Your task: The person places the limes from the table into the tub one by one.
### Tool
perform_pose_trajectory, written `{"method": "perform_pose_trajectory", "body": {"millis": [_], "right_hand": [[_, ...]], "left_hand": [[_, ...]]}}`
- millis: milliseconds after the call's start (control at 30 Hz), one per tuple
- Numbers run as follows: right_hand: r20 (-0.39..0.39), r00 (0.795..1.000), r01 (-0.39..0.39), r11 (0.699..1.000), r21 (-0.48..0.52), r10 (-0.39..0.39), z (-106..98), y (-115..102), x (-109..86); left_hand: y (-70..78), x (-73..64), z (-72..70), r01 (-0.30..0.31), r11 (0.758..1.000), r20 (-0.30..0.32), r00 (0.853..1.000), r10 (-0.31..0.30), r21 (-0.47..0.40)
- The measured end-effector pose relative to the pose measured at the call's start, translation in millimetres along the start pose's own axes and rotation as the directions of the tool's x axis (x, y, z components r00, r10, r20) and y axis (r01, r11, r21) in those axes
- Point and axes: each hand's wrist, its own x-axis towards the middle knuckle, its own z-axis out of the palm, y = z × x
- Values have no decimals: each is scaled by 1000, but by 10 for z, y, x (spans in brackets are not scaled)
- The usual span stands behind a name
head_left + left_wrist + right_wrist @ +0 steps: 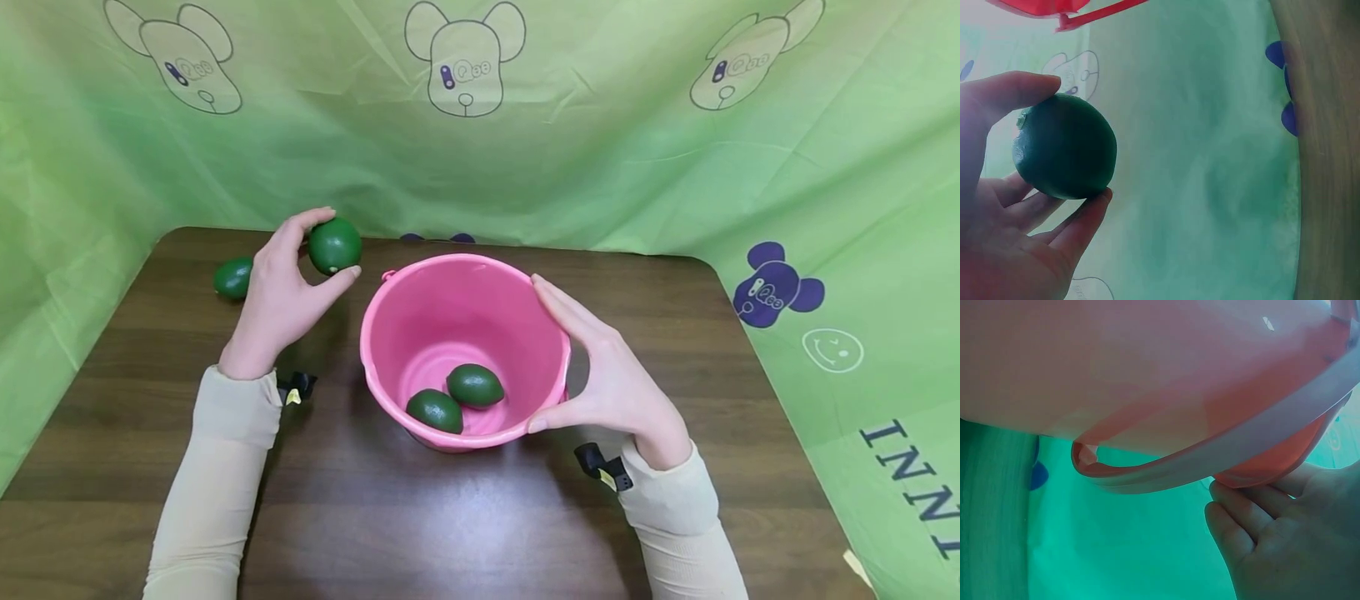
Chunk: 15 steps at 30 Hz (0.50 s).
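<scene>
My left hand (281, 287) holds a round dark green lime (335, 246) between thumb and fingertips, above the table to the left of a pink bucket (465, 260). In the left wrist view the lime (1066, 147) shows its small stem end beside the thumb. Two more limes lie on the bucket's floor, one lime (476, 386) against the other lime (435, 411). My right hand (618, 383) rests on the bucket's right rim, thumb at the near side and extended fingers farther back. In the right wrist view its fingertips touch under the rim, beside the bucket's handle (1210, 459).
Another lime (233, 278) lies on the brown wooden table (465, 533), partly behind my left hand. A green printed cloth (600, 167) hangs along the table's back and sides. Each wrist wears a small black camera mount.
</scene>
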Motion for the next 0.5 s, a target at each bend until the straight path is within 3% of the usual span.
{"method": "perform_pose_trajectory", "body": {"millis": [233, 500], "right_hand": [[1, 1000, 1, 1000, 6, -1, 14, -1, 8], [-9, 1000, 13, 1000, 13, -13, 19, -3, 1]], "left_hand": [[53, -68, -16, -51, 998, -15, 999, 52, 29], [260, -159, -87, -130, 991, -39, 991, 130, 1]]}}
